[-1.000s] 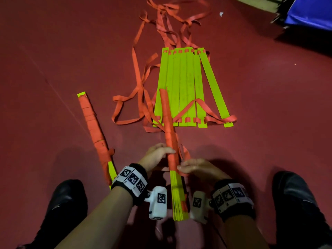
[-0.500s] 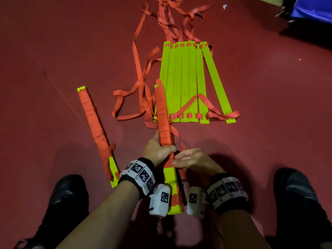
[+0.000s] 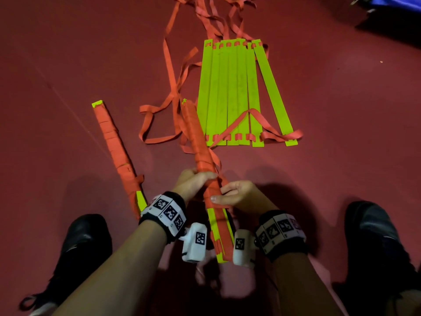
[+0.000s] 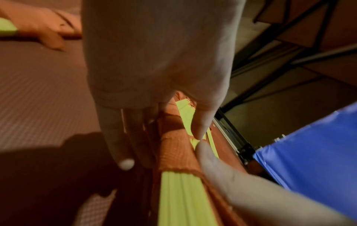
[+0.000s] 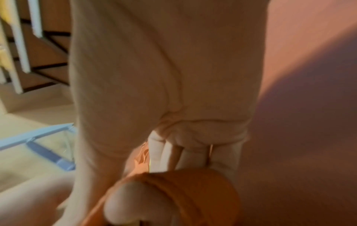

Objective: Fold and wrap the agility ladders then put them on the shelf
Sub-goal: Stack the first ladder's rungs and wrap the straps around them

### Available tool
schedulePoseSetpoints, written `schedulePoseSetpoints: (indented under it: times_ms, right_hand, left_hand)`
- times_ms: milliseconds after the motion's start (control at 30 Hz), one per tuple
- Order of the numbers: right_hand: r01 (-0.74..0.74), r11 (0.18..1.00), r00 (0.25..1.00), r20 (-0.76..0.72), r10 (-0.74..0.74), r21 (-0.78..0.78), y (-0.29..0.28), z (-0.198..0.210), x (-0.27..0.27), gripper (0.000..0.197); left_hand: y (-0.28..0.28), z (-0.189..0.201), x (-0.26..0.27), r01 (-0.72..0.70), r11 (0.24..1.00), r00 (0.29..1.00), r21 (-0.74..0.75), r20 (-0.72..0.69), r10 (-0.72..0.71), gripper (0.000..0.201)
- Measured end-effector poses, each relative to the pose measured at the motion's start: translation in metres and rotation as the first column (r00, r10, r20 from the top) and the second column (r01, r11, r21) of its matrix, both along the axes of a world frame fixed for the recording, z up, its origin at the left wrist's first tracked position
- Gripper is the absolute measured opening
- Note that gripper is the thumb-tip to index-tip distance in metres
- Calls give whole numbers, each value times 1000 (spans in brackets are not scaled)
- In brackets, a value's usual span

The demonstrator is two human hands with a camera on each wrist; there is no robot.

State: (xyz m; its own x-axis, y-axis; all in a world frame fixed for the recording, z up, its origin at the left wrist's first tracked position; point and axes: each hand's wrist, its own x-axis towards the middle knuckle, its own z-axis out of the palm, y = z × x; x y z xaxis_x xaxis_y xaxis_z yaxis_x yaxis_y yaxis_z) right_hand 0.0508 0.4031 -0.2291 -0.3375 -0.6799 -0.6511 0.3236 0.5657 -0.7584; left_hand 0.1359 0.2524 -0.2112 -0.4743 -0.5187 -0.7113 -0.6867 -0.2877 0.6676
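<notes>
1. My left hand point(image 3: 193, 181) grips the half-wrapped ladder bundle point(image 3: 197, 142).
2. My right hand point(image 3: 237, 194) pinches the orange strap point(image 3: 213, 195) just below it.
3. A wrapped bundle point(image 3: 114, 142) lies left of my left hand, the loose ladder point(image 3: 239, 92) beyond both.

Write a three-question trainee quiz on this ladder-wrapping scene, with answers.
1. True or false: both hands hold the bundle being wrapped.
2. Which lies left of the held bundle? A) a finished wrapped bundle B) a blue mat C) a shoe box
3. Fill in: the flat rungs on the floor are ____ in colour.

Key: 1 true: left hand grips it, right hand pinches the strap. 2 A, the wrapped bundle. 3 yellow-green.
</notes>
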Motion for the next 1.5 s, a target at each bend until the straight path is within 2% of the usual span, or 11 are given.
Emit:
schedulePoseSetpoints:
  times_ms: [100,367,500,600,633,733,800,1067,1267,1433,1500]
  right_hand:
    - [-15,1000,999,-38,14,-1,-3,6,0,61]
    - [-177,982,982,75,172,72,-6,15,-6,63]
    - [-62,998,994,90,60,17,-1,12,-12,60]
    - [-14,1000,1000,27,14,-13,2,11,-13,48]
    - [6,1000,1000,15,-5,-24,2,10,-12,47]
    - [52,996,999,14,-51,-75,4,7,-9,44]
    - [38,994,998,53,-33,-100,5,7,-10,39]
    - [27,999,1000,-8,-27,-48,8,8,-21,52]
    - [20,999,994,-103,-24,-49,8,16,-24,46]
    - [76,995,990,-109,-83,-67,15,15,-28,41]
    - [82,995,991,-98,-88,-59,16,13,-27,40]
  left_hand:
    - [3,-4,-1,68,996,998,-60,-3,-68,13]
    - [1,-3,5,-36,999,999,34,17,35,27]
    - [3,-2,0,-93,996,994,5,-55,93,42]
    - [2,0,-3,-13,997,999,-79,-51,9,47]
    - [1,-1,-3,42,994,999,-102,-21,-44,61]
    - [1,-7,-3,186,974,980,-133,92,-174,150]
    - [2,-12,-8,207,965,975,-162,112,-190,162]
    - [5,2,-21,99,992,993,-84,74,-93,77]
    - [6,2,-31,25,990,999,-136,35,-21,88]
    - [11,11,-36,-43,999,999,33,25,43,40]
    - [10,11,-34,-42,995,999,93,27,40,34]
